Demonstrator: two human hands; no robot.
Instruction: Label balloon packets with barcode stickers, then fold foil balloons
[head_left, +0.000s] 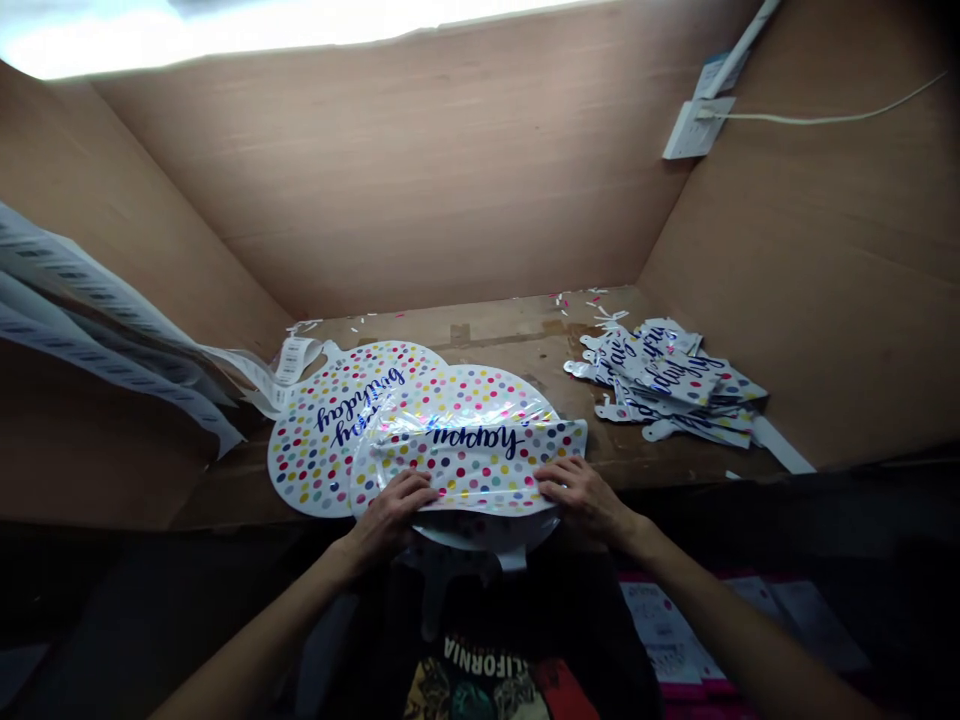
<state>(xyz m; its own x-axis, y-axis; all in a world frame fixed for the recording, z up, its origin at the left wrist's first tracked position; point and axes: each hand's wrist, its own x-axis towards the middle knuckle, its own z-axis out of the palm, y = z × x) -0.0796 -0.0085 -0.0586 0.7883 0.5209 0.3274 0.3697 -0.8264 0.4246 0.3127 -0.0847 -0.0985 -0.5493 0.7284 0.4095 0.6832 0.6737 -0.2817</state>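
A flat foil balloon (pixel 480 465), white with coloured dots and the word "happy" in dark blue, lies partly folded over at the front edge of the work surface. My left hand (pixel 394 508) grips its near left edge with bent fingers. At the near right edge, my right hand (pixel 583 492) has its fingers closed on the same balloon; both thumbs are hidden. Beneath and to the left lie more flat dotted foil balloons (pixel 307 455), one showing "birthday". A white tail (pixel 511 558) hangs below the front edge.
Folded dotted balloons (pixel 675 385) are heaped on the right. Strips of printed labels (pixel 112 310) hang at the left, ending in a curl. Cardboard walls (pixel 420 170) enclose the surface (pixel 510 350). Paper scraps lie at the back, and pink-edged packets (pixel 667 630) sit below right.
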